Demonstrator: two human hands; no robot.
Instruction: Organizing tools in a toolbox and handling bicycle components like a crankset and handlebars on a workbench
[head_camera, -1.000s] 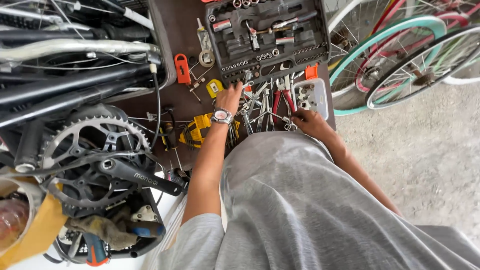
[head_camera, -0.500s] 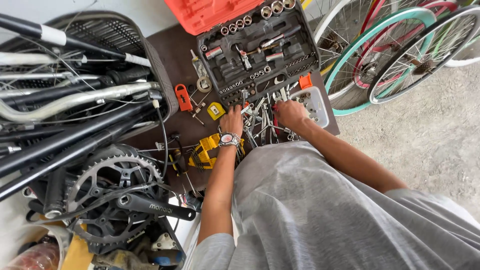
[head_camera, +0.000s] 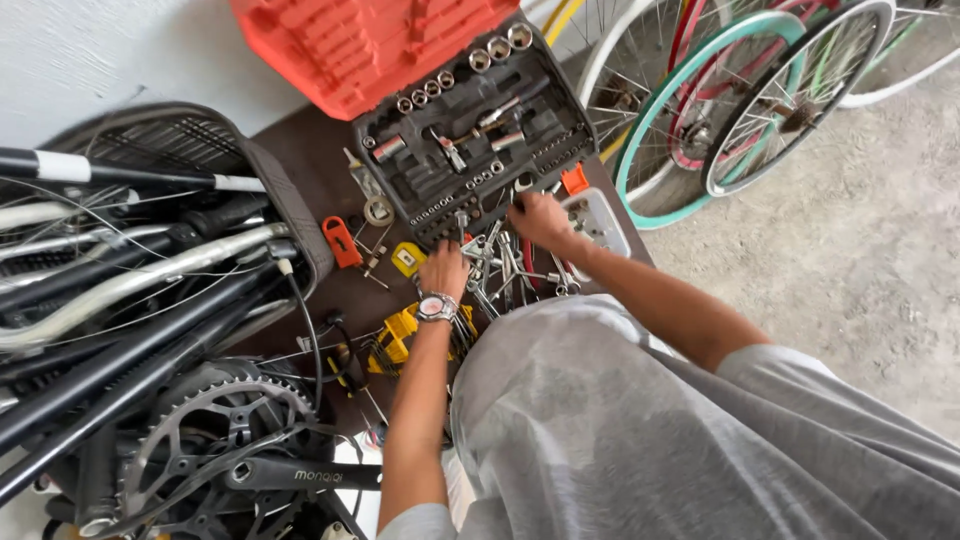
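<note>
Head view. A brown table (head_camera: 310, 160) carries an open socket case (head_camera: 480, 125), the landmark for all places below; its red lid (head_camera: 370, 45) stands raised on the far side, and its black tray holds rows of sockets and bits.

Just on the near side of the case lies a heap of loose wrenches (head_camera: 505, 265). Both hands are in this heap. The left hand (head_camera: 443, 270), a watch (head_camera: 437, 306) on its wrist, rests on the heap's left part with fingers curled down among the tools; whether it grips one cannot be told. The right hand (head_camera: 538, 218) sits at the case's near edge, fingers bent around the upper end of a wrench (head_camera: 520, 190) that reaches up to the case; the grip looks closed, though the fingertips are hidden.

Right of the hands, at the case's near right corner, sit a small orange piece (head_camera: 574, 179) and a pale tray (head_camera: 603, 222), the tray just beside the right forearm.

Left of the case's near corner lie a tape roll (head_camera: 378, 210), an orange tool (head_camera: 341, 242) and a small yellow tool (head_camera: 407, 258). Nearer the person than the heap lies a yellow tool set (head_camera: 398, 338), beside the left forearm.

Well left of the case are a black basket (head_camera: 180, 150), bicycle frame tubes (head_camera: 120, 290) and, nearest the person, a chainring (head_camera: 215, 440) with a crank (head_camera: 300, 475).

Right of the case, off the table, bicycle wheels (head_camera: 740, 110) stand on a concrete floor (head_camera: 860, 270).
</note>
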